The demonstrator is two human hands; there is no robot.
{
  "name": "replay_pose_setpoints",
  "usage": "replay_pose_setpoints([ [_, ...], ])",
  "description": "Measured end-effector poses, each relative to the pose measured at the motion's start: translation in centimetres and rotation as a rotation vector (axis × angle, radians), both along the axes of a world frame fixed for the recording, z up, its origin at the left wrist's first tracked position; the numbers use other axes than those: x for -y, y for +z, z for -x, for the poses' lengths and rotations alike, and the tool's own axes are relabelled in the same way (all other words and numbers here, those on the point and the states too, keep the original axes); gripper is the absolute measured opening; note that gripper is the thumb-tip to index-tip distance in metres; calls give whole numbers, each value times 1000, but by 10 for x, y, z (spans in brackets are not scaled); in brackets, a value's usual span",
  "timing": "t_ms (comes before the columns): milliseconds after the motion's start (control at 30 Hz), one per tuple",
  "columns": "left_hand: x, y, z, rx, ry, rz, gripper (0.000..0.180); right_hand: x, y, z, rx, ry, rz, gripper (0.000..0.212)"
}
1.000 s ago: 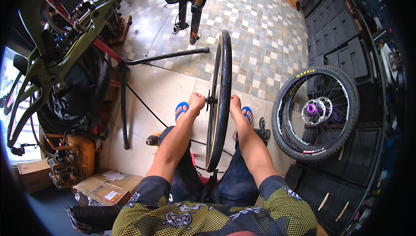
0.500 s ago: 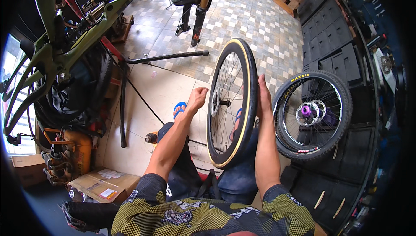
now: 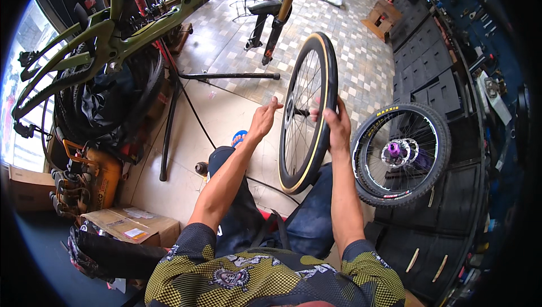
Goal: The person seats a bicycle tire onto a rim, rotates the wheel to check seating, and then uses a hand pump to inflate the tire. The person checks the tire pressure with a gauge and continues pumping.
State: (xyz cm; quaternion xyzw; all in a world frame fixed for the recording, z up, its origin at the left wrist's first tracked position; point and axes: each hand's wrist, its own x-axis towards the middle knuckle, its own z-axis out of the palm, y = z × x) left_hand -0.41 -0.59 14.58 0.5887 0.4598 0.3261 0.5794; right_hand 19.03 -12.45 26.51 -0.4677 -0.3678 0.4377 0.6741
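Note:
A bicycle wheel [image 3: 307,112] with a black tyre and tan sidewall stands upright between my knees, tilted slightly. My right hand [image 3: 337,125] grips the tyre's right side, fingers reaching toward the hub. My left hand [image 3: 264,119] is beside the wheel's left face with fingers spread, near the spokes; whether it touches them is unclear. I sit with dark trousers and a blue sandal [image 3: 239,137] showing.
A second wheel [image 3: 402,154] with a knobby tyre and purple hub leans against black drawers at the right. An olive bike frame [image 3: 113,42] hangs at the left over an orange compressor [image 3: 93,174]. A cardboard box [image 3: 132,225] lies by my left hip. A work stand base [image 3: 228,75] crosses the tiled floor.
The wheel has been lifted and turned from edge-on on the floor to held up nearer me. My right hand moved up onto the tyre; my left came off the rim.

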Motion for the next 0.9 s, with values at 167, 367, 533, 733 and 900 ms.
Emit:
replay_pose_setpoints([
  [167,17,60,-31,287,-20,-110,70,81,-64,29,24,110,91,90],
  [367,73,88,-49,53,-140,-151,115,145,-150,54,480,375,520,98],
  [533,118,55,-40,188,-203,-60,98,164,-132,52,617,578,640,110],
  [733,130,43,-28,231,-180,-28,82,160,-115,31,534,496,537,105],
  [900,121,37,-22,282,-166,2,78,161,-108,20,465,451,497,108],
])
